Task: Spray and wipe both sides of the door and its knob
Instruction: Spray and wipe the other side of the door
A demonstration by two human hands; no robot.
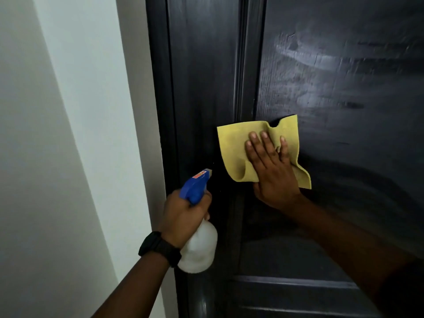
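My right hand (273, 171) pressed the cloth (231, 148), fingers straight, flat on the door (344, 76); streaked panel lay at one o'clock. At eight o'clock my left hand (183, 214) gripped the spray bottle (199, 244).

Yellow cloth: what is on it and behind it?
The right hand lies flat on the cloth. Behind it is the dark door; the patch it covers is hidden, so wet or dry cannot be told.
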